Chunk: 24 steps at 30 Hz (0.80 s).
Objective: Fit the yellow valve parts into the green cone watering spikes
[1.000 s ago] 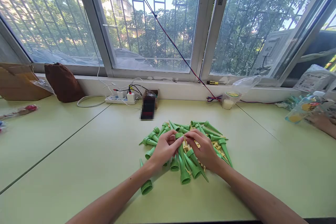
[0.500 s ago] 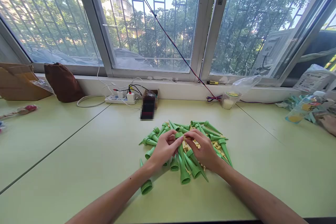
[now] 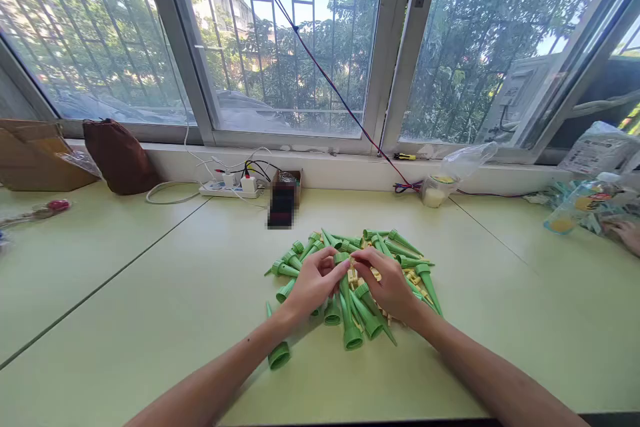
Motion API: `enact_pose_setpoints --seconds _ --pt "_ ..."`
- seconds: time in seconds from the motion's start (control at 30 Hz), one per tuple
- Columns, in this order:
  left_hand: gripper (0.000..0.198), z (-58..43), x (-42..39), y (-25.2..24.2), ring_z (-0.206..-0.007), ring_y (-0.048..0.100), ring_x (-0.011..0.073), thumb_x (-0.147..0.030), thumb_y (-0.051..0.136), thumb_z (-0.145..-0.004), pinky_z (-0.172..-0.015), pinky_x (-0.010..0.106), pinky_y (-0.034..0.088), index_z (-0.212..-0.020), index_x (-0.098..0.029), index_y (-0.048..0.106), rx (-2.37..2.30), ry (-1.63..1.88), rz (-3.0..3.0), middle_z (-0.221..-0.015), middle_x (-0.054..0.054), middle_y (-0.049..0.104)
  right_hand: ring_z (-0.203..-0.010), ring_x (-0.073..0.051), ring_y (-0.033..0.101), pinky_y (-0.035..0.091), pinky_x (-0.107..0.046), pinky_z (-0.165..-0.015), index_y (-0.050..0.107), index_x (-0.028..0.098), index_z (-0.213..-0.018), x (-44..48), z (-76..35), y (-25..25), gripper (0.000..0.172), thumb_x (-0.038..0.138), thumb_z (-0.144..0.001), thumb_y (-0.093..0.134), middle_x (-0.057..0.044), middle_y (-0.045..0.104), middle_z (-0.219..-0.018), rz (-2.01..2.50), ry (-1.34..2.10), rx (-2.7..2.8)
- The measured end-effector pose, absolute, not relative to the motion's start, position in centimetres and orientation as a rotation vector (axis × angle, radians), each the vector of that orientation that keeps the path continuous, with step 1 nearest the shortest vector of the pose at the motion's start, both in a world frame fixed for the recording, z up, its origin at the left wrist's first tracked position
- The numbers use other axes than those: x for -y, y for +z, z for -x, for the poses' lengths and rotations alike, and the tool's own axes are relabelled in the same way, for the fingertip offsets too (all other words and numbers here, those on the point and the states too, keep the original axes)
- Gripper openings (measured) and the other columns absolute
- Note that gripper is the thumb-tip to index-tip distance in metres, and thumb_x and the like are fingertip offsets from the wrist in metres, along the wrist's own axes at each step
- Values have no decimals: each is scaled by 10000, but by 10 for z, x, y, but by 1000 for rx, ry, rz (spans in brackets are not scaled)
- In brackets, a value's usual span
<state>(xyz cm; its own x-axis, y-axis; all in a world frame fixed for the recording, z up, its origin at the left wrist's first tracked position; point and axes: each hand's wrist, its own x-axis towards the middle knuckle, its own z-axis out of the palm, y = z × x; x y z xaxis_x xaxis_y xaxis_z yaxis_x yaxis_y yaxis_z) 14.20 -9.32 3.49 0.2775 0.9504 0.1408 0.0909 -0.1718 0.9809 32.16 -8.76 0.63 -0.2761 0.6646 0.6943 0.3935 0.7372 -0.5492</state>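
Cone (image 3: 341,258) green, ridged on top, clamped in left hand (image 3: 317,280); right hand (image 3: 384,278) grip unclear

Workroom, joined tables (image 3: 165,293), heaped plastic parts (image 3: 353,335)

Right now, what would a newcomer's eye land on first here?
A heap of green, cone-shaped plastic spikes, mid-picture on the pale green table, small yellow pieces among them. Over it, the left hand holds one such spike, the right hand close beside it. Behind, a red-and-black cable slants across the barred window.
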Motion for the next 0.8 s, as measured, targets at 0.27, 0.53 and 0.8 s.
enact_pose_setpoints --seconds 0.27,0.53,0.8 --pt "352 -143 94 37 -433 471 91 -480 665 -825 -426 191 375 -757 -192 475 -1006 1060 -1508 -512 -85 416 -792 -184 602 498 -308 -707 612 215 -1068 89 -321 8 142 180 -968 518 -58 643 -924 791 339 1914" --pt "352 -142 93 36 -436 470 91 -483 649 -842 -424 191 379 -756 -191 473 -995 1048 -1532 -511 -83 424 -777 -178 600 490 -298 -692 619 213 -1055 88 -321 9 125 182 -965 537 -52 647 -900 784 328 1906" --pt "357 -141 93 34 -438 474 91 -491 633 -858 -424 190 375 -755 -191 469 -988 1049 -1549 -514 -81 416 -757 -174 597 480 -290 -673 629 213 -1047 87 -322 7 122 198 -971 534 -45 648 -888 806 326 1907"
